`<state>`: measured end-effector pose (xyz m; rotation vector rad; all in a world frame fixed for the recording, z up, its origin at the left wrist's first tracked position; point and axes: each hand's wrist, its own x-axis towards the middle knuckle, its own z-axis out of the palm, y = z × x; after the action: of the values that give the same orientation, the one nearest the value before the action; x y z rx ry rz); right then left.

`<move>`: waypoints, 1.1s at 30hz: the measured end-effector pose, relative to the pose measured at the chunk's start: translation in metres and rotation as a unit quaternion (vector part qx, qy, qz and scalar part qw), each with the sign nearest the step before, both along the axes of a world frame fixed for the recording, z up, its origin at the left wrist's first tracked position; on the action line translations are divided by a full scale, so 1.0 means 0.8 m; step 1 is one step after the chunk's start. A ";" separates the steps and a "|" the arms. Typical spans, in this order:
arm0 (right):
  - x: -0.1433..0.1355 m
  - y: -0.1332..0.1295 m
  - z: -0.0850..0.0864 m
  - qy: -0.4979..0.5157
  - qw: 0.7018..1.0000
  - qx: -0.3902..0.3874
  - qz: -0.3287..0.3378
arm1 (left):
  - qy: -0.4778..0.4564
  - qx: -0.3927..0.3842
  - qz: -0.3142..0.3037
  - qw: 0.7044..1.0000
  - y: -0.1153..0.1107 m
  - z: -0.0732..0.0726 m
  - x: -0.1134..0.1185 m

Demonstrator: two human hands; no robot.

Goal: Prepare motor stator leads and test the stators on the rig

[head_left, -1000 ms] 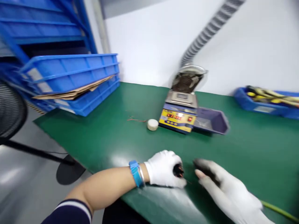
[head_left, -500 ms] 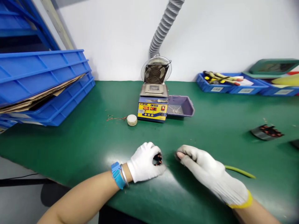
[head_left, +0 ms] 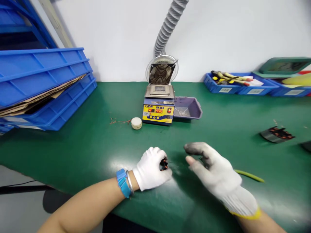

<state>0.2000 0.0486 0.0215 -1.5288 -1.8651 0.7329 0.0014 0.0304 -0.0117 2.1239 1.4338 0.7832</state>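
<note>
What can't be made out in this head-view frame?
- Small coil part: mostly wrapped by the left hand; its shape is hidden.
- Right hand: blurred fingertips; whether they pinch a wire is unclear.
- Solder pot display: digits too small to read.
- Blue trays: cut off by the left edge; cardboard covers the contents.
- Dark object: cut off by the right edge.

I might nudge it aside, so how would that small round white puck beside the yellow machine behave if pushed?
The white puck looks low and flat-bottomed, so it would probably slide on the smooth green table rather than tip. Thin wires lie against it and might drag along.
</note>
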 end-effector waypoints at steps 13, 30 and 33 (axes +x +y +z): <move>-0.018 0.000 -0.009 -0.070 0.969 -0.190 0.140 | -0.009 -0.011 -0.033 0.999 -0.001 0.007 -0.003; -0.006 0.010 0.006 0.079 0.923 -0.360 0.115 | -0.058 0.070 -0.033 0.995 -0.001 -0.019 0.004; -0.005 0.010 0.004 0.094 0.915 -0.376 0.114 | -0.055 0.087 -0.038 0.994 -0.001 -0.022 0.004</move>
<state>0.1962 0.0569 0.0249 -1.5895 -1.7098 1.7984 0.0048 0.0298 -0.0296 2.2121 1.2607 1.0103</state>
